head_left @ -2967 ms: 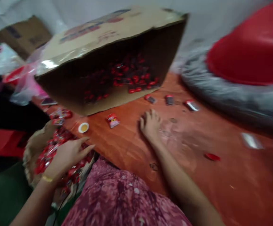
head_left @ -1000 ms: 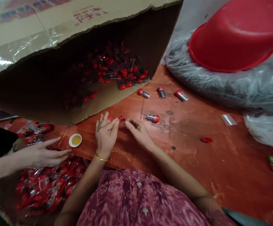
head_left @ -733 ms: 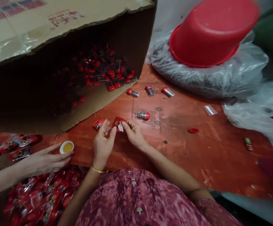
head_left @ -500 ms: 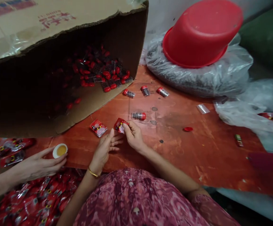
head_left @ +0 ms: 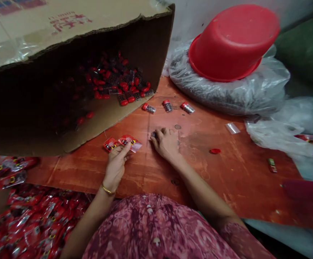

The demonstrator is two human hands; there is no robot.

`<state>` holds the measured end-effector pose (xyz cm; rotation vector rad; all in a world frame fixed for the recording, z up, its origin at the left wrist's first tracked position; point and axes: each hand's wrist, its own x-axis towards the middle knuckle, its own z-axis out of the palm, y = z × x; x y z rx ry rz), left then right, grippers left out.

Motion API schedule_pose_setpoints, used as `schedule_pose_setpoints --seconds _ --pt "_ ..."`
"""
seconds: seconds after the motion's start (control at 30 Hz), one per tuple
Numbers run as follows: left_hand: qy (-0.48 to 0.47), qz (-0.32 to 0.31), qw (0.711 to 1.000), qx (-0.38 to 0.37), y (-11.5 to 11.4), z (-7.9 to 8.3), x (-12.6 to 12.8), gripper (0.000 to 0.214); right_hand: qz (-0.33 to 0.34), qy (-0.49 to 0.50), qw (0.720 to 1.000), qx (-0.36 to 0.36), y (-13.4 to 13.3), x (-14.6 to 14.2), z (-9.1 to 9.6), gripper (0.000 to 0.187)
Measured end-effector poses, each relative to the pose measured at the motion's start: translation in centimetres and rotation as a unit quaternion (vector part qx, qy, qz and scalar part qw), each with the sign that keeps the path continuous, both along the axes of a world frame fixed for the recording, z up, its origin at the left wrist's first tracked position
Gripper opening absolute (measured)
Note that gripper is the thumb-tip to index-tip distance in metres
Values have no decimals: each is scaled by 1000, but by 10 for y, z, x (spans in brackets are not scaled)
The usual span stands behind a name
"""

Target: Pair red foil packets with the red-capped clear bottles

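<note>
My left hand (head_left: 116,160) pinches a small red printed plastic packet (head_left: 128,139) between thumb and fingers, its clear end towards the right. Just behind that hand, a second red packet (head_left: 109,144) lies on the table, partly overlapped. My right hand (head_left: 168,144) rests on the tabletop with its fingers curled over a small clear bottle (head_left: 153,134) of dark beads. Only the bottle's left end shows; the fingers hide the rest. Farther back lie three similar red-capped bottles, a left one (head_left: 148,108), a middle one (head_left: 167,105) and a right one (head_left: 187,107).
A cardboard box (head_left: 113,118) on its side holds many red-capped bottles (head_left: 124,86). Filled red packets (head_left: 34,223) are heaped below the table's left edge. A red tub (head_left: 234,43) sits upside down on a plastic bag (head_left: 215,97). A loose red cap (head_left: 215,151) lies right.
My right hand has let go of the packet and moved right onto the bottle. The packet is now in my left hand. Another person's hand with a small white cup has left the view.
</note>
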<state>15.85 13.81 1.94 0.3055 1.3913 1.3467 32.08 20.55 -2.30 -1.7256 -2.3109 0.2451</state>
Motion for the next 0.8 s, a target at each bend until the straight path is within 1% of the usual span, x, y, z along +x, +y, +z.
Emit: schedule_pose_setpoints --seconds 0.03,0.1,0.13,0.17,0.23,0.3,0.33,0.37,0.43,0.5,0.53,0.6,0.67,0.7,0.73,0.8 --pt "-5 -1 1000 -5 1 0 -1 28 36 -19 999 12 -2 7 -4 33" --pt "-10 0 1000 -11 2 0 -3 29 102 -13 994 39 -11 23 -13 31" --pt "-10 1 1000 -12 2 -2 -3 30 119 2 992 51 -17 31 -16 30" --pt "-11 1 1000 -12 3 -3 -3 31 120 18 991 62 -23 37 -19 32" --pt "-18 -4 1000 -16 5 -5 -2 33 89 38 992 78 -30 45 -22 42" --pt "-34 -10 999 -18 6 -7 -1 33 50 27 995 80 -33 44 -24 59" --pt "-43 -12 999 -18 7 -7 -1 33 36 12 997 73 -32 42 -24 62" --pt "-53 -12 998 -17 7 -7 -1 33 28 -5 998 63 -31 38 -25 62" --pt "-65 -7 998 -17 7 -6 -2 33 16 -31 998 43 -27 33 -26 51" --pt "-71 -2 997 -18 5 -5 -4 31 8 -30 999 33 -23 32 -28 42" --pt "-74 -1 997 -19 5 -5 -4 30 13 -15 999 29 -22 33 -28 40" --pt "-84 -6 996 -22 3 -5 -5 27 20 54 998 16 -21 36 -26 38" --pt "-92 -10 995 -22 3 -6 -3 27 21 175 984 -14 -26 36 -18 36" --pt "-92 -14 995 -21 3 -6 -2 28 20 246 968 -41 -30 35 -11 35" --pt "-88 -18 996 -18 2 -6 0 29 22 314 946 -77 -34 34 -4 35" --pt "-71 -27 997 -12 2 -5 2 33 40 418 893 -162 -45 28 12 32"
